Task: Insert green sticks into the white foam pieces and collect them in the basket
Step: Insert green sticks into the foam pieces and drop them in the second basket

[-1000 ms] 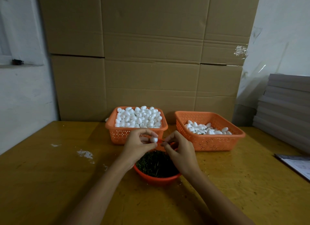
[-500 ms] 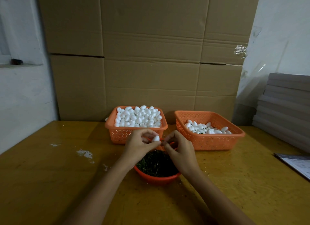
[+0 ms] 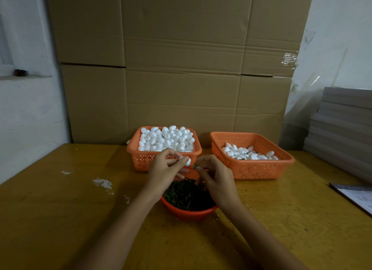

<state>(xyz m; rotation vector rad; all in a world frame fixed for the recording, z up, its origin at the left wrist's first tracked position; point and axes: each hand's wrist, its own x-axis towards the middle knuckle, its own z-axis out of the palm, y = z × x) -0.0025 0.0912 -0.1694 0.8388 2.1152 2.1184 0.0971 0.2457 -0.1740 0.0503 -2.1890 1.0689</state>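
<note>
— What is sitting nearest?
— A red bowl (image 3: pixel 187 214) of green sticks (image 3: pixel 184 196) is sitting on the table (image 3: pixel 60 219); both hands are hovering just above it.
— Holding what?
— The left hand (image 3: pixel 163 171) is pinching a white foam piece (image 3: pixel 186 160); the right hand (image 3: pixel 218 180) is pinching a green stick (image 3: pixel 195 165) just beside it.
— And behind?
— The left basket (image 3: pixel 145 159) is brimming with foam pieces; the right basket (image 3: pixel 259 169) is holding fewer.

No readable text is showing anywhere. A printed sheet (image 3: pixel 360 197) is lying on the counter (image 3: pixel 60 209), well right of the right grip (image 3: pixel 217 181), its print too small to read.
</note>
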